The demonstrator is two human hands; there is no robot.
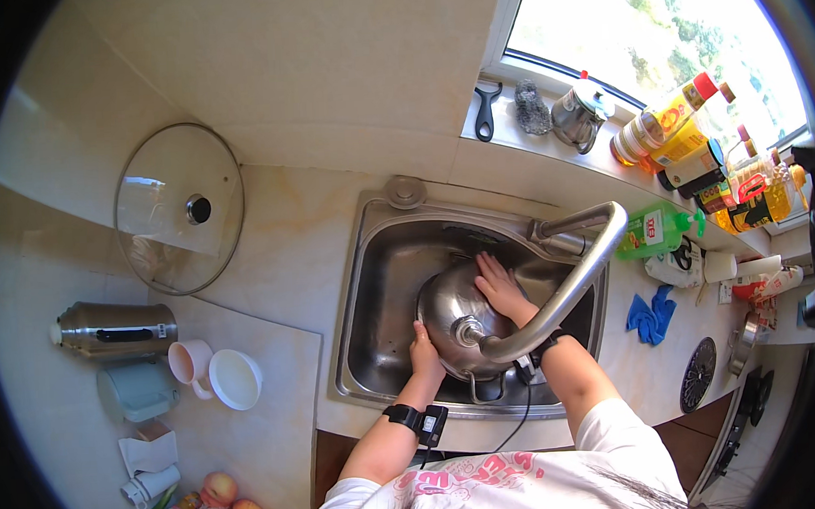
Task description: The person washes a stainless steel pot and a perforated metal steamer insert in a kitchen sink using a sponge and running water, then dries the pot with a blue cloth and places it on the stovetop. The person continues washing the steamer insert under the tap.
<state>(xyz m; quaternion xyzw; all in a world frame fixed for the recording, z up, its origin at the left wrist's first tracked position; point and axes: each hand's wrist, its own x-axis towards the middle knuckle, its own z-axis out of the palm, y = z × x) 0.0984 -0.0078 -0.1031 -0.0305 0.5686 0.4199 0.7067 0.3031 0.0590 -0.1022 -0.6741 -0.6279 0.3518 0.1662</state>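
Note:
A round stainless steel pot [443, 301] with a loop handle lies in the steel sink [377, 344], its rounded metal surface facing up. My left hand [426, 354] grips its left edge, the thumb on the metal and the other fingers hidden beneath. My right hand [501, 288] lies flat with spread fingers on its upper right surface. The curved faucet [560, 302] arches over the pot, its spout end above the pot's middle; whether water is running cannot be told. A black strap with a small device is on each wrist.
A glass lid [173, 203] leans against the wall at left, above a thermos [121, 328] and two cups [235, 379]. To the right are a green soap bottle [652, 230], a blue cloth [651, 315] and a black trivet [698, 375]. Oil bottles [668, 120] and steel wool [531, 108] stand on the windowsill.

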